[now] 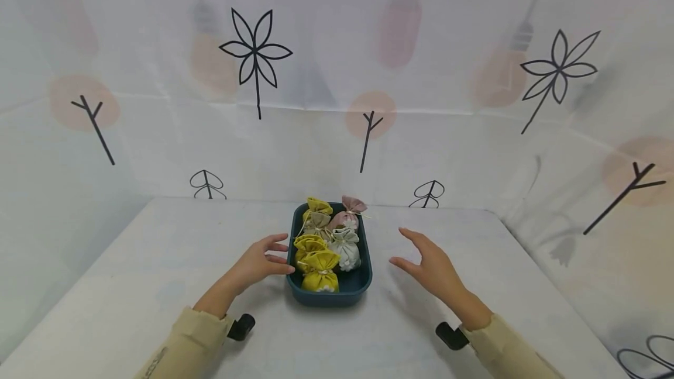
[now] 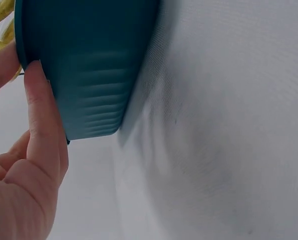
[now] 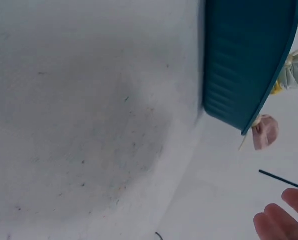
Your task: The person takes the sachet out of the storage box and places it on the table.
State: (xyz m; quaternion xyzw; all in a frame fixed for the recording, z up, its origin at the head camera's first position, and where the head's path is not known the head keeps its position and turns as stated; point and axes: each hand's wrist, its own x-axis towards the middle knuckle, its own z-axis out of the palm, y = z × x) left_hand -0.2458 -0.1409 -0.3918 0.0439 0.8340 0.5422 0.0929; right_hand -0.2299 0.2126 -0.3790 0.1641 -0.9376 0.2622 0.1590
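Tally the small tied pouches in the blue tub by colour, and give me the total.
Yellow pouches: 3
Beige pouch: 1
Pink pouch: 1
Whitish pouch: 1
Total visible: 6

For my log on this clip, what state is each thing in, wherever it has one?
Teal tray: upright on the table, open-topped, filled with pouches.
Three yellow pouches: necks gathered closed, inside tray.
Beige pouch: neck gathered closed, inside tray.
Pink pouch: neck gathered closed, inside tray.
Pale pouch: neck gathered closed, inside tray.
Left hand: fingers at tray's left side.
Right hand: open, apart from tray, holding nothing.
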